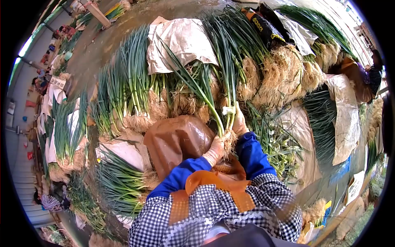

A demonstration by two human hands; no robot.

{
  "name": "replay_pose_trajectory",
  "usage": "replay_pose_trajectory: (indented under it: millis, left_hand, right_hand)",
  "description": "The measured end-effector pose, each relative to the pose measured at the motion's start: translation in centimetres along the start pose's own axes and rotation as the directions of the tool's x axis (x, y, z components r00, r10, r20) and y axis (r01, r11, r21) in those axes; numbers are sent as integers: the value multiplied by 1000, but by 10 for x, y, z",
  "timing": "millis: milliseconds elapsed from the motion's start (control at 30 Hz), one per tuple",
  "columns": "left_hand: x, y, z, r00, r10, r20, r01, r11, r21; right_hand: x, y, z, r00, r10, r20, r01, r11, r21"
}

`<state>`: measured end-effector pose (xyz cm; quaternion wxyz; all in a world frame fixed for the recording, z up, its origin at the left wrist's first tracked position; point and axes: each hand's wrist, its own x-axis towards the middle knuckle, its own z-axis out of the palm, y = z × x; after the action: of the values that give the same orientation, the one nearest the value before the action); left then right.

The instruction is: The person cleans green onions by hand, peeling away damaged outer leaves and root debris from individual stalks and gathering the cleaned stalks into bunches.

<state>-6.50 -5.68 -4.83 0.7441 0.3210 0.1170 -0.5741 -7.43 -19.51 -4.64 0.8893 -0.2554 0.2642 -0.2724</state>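
My left hand [215, 150] is closed around the lower end of a few green onions [222, 117], just above their tangled pale roots [231, 144]. Higher up the stalks, my right hand [239, 120] is closed against their right side. A small whitish piece [228, 110] shows across the stems at the right fingertips; whether it is a peeled leaf or a band I cannot tell. The long green leaves fan away from me, over the row of onions in front. Below the hands, a brown waterproof apron [179, 138] covers my lap.
Rows of bunched green onions [133, 78] lie ahead, partly under a beige sack [179, 45]. Another pile [119, 185] sits at my left. Stripped leaves [273, 144] litter the floor at right, beside a flattened sack [302, 136]. Other people sit along the far left and upper right.
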Motion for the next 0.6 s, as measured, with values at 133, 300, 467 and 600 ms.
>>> replay_pose_trajectory:
  millis: [133,300,467,600]
  left_hand:
    - [-5,7,9,999,22,-25,-21,1000,18]
    - [17,0,-13,981,190,36,-192,979,68]
    - [14,-6,-14,989,147,-26,-135,955,263]
    - [-4,10,14,989,144,-24,-129,938,322]
  right_hand:
    - [-50,20,-41,979,110,172,-43,935,-352]
    - [-100,-28,-92,939,298,-172,51,-613,-788]
    - [-29,-69,13,961,-254,108,116,16,-993]
    - [62,-36,-22,992,92,84,58,255,-965]
